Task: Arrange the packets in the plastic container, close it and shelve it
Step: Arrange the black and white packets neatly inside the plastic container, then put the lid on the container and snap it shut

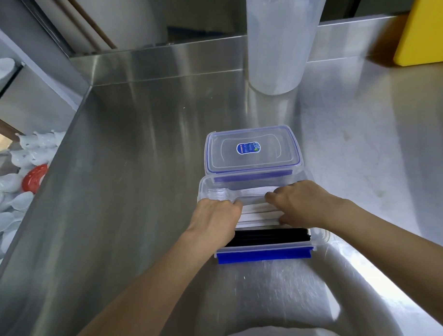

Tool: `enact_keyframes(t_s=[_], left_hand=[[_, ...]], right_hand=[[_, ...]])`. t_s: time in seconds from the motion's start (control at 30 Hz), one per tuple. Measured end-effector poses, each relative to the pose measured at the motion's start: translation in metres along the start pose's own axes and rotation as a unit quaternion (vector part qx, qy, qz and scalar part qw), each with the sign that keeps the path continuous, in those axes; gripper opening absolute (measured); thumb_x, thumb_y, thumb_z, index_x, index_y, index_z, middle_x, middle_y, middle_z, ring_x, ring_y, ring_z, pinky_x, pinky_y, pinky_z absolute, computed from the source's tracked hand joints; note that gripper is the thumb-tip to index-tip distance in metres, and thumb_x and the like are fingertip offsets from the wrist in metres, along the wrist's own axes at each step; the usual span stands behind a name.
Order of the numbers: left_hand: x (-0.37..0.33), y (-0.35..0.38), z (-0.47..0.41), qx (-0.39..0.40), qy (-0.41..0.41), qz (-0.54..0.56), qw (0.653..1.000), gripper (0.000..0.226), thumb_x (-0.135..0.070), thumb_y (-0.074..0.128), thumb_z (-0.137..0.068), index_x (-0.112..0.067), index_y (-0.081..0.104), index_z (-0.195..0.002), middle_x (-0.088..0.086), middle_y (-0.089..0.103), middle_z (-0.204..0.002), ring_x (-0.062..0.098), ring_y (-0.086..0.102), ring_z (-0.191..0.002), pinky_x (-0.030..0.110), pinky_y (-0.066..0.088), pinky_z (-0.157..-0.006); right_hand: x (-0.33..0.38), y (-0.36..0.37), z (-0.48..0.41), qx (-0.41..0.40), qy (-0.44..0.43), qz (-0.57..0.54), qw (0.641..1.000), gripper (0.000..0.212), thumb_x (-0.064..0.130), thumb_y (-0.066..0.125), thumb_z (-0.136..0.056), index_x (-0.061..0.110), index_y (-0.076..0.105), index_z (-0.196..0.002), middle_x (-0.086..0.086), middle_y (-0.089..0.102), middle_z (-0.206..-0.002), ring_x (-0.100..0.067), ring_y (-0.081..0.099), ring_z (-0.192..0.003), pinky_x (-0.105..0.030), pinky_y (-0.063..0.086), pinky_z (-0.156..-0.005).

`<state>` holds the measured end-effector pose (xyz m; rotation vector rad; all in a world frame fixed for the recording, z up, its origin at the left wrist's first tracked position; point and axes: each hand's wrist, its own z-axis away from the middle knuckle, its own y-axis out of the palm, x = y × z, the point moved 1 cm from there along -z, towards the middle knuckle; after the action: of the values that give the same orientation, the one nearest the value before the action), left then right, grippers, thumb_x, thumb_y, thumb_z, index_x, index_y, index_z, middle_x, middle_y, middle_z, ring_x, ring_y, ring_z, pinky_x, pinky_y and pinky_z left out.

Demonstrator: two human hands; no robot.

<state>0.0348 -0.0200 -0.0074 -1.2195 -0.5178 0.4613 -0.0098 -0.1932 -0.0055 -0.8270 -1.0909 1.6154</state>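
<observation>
A commercial kitchen's prep area: a brushed stainless-steel counter point(130, 171) with a raised steel backsplash point(161, 56) fills the view. At ten o'clock, below the counter's edge, white ceramic spoons and dishes point(13, 200) lie heaped together with a red item point(35, 178) among them. At one o'clock a tall sleeve of stacked clear plastic cups point(278, 40) stands on the steel, and at two o'clock a yellow board point(424, 27) leans against the back edge.

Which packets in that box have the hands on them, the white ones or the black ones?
The white packets, in the middle of the open container. The left hand and right hand press on them; the black packets, nearer the person, lie untouched.
</observation>
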Motion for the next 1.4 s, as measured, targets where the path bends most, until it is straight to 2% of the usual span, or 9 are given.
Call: enact_keyframes(t_s=[0.13,0.23,0.4,0.53,0.63,0.83,1.03,1.17,1.4], left_hand=[[0.003,-0.013,0.004,0.029,0.009,0.065,0.997,0.031,-0.016,0.056,-0.089,-0.015,0.047,-0.119,0.004,0.064,-0.099,0.024,0.062,-0.086,0.030,0.035,-0.059],[0.021,-0.040,0.011,-0.068,-0.009,0.199,0.978,0.021,-0.033,0.053,-0.090,-0.027,0.055,-0.110,-0.012,0.058,-0.087,0.016,0.056,-0.078,0.026,0.036,-0.060],[0.077,-0.052,0.003,-0.382,-0.194,0.354,0.831,0.007,-0.020,0.054,-0.088,-0.021,0.061,-0.085,-0.005,0.062,-0.079,0.016,0.054,-0.068,0.029,0.044,-0.064],[0.107,-0.014,-0.030,-0.185,-0.390,0.599,0.675,0.035,-0.032,0.059,-0.090,-0.008,0.055,-0.115,0.009,0.060,-0.107,0.021,0.057,-0.095,0.032,0.046,-0.090],[0.105,0.004,-0.043,-0.053,-0.382,0.698,0.604,0.039,-0.043,0.061,-0.087,-0.007,0.056,-0.102,0.011,0.059,-0.106,0.022,0.059,-0.101,0.034,0.047,-0.093],[0.094,0.001,-0.059,-0.049,-0.324,0.724,0.607,0.025,-0.018,0.068,-0.084,0.000,0.064,-0.102,0.013,0.069,-0.095,0.022,0.067,-0.083,0.032,0.053,-0.083],[0.103,-0.027,-0.057,-0.129,-0.311,0.778,0.531,0.033,0.004,0.071,-0.076,-0.001,0.059,-0.106,0.009,0.069,-0.082,0.016,0.068,-0.067,0.027,0.054,-0.068],[0.115,-0.064,-0.028,-0.127,-0.247,0.781,0.560,0.048,-0.003,0.078,-0.064,-0.008,0.058,-0.108,0.007,0.072,-0.081,0.015,0.070,-0.064,0.028,0.054,-0.067],[0.090,-0.076,0.040,0.012,-0.195,0.758,0.622,0.071,-0.009,0.076,-0.052,-0.002,0.051,-0.118,0.009,0.074,-0.078,0.016,0.071,-0.067,0.027,0.057,-0.055]], right_hand=[[0.002,-0.011,0.007,-0.020,-0.019,-0.042,0.999,0.041,0.038,0.059,-0.086,0.018,0.049,-0.121,-0.004,0.066,-0.112,-0.025,0.063,-0.099,-0.033,0.050,-0.084],[-0.009,-0.033,0.019,-0.143,0.005,-0.172,0.975,0.026,0.034,0.062,-0.086,0.018,0.061,-0.107,-0.004,0.069,-0.098,-0.026,0.064,-0.085,-0.034,0.050,-0.074],[-0.063,-0.041,0.021,-0.435,0.240,-0.398,0.771,0.010,0.012,0.061,-0.087,0.003,0.064,-0.086,-0.007,0.061,-0.075,-0.023,0.054,-0.068,-0.021,0.037,-0.063],[-0.094,-0.011,-0.006,-0.304,0.379,-0.605,0.631,0.039,0.026,0.059,-0.089,-0.011,0.056,-0.101,-0.025,0.058,-0.089,-0.040,0.056,-0.082,-0.042,0.050,-0.080],[-0.090,0.002,-0.014,-0.219,0.371,-0.690,0.582,0.035,0.030,0.060,-0.089,-0.004,0.058,-0.094,-0.019,0.054,-0.089,-0.028,0.052,-0.079,-0.040,0.049,-0.079],[-0.086,-0.003,-0.021,-0.190,0.325,-0.707,0.599,0.033,0.011,0.068,-0.082,-0.009,0.060,-0.107,-0.018,0.062,-0.087,-0.025,0.059,-0.071,-0.031,0.055,-0.073],[-0.088,-0.024,-0.017,-0.242,0.297,-0.714,0.586,0.044,0.000,0.073,-0.074,-0.003,0.055,-0.114,-0.010,0.061,-0.082,-0.023,0.056,-0.072,-0.029,0.045,-0.062],[-0.086,-0.043,0.009,-0.276,0.224,-0.742,0.569,0.039,0.002,0.072,-0.073,0.005,0.057,-0.109,-0.006,0.060,-0.079,-0.017,0.056,-0.061,-0.023,0.043,-0.049],[-0.055,-0.039,0.063,-0.223,0.172,-0.721,0.633,0.041,0.006,0.070,-0.076,0.018,0.057,-0.114,-0.003,0.054,-0.076,-0.012,0.053,-0.054,-0.020,0.039,-0.042]])
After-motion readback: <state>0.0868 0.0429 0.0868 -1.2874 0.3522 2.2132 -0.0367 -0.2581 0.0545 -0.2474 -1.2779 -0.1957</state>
